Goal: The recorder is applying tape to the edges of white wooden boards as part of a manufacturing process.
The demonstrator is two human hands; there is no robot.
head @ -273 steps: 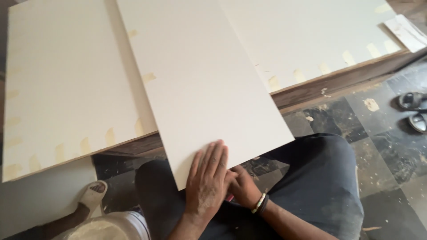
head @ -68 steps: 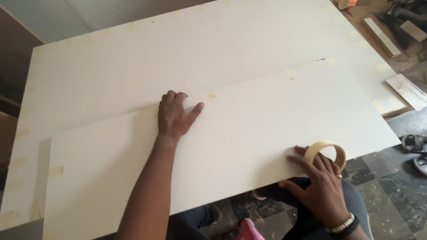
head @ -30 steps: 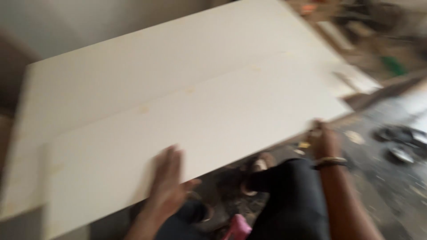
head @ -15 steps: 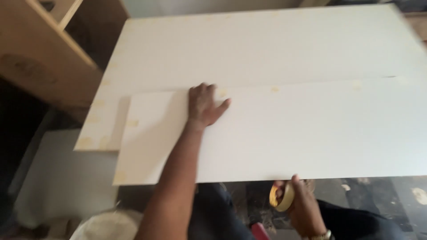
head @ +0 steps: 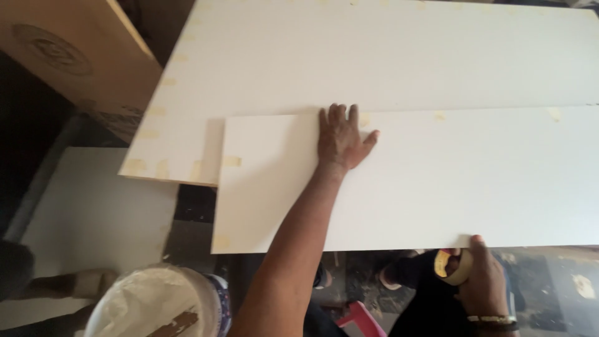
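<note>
white board (head: 437, 181) | flat, overlapping larger sheet (head: 374, 56) | tape roll (head: 450, 267) below edge

Dark, mottled floor (head: 549, 281), dusty, with pale scraps. Plywood cabinet (head: 75, 56) at upper left, dark gap beside it. White bucket (head: 156, 306) with a stained stick at bottom left. Soft daylight, no hard shadows.

two white boards (head: 437, 181), one tape roll (head: 450, 267), one bucket (head: 156, 306), two hands (head: 340, 140).
</note>
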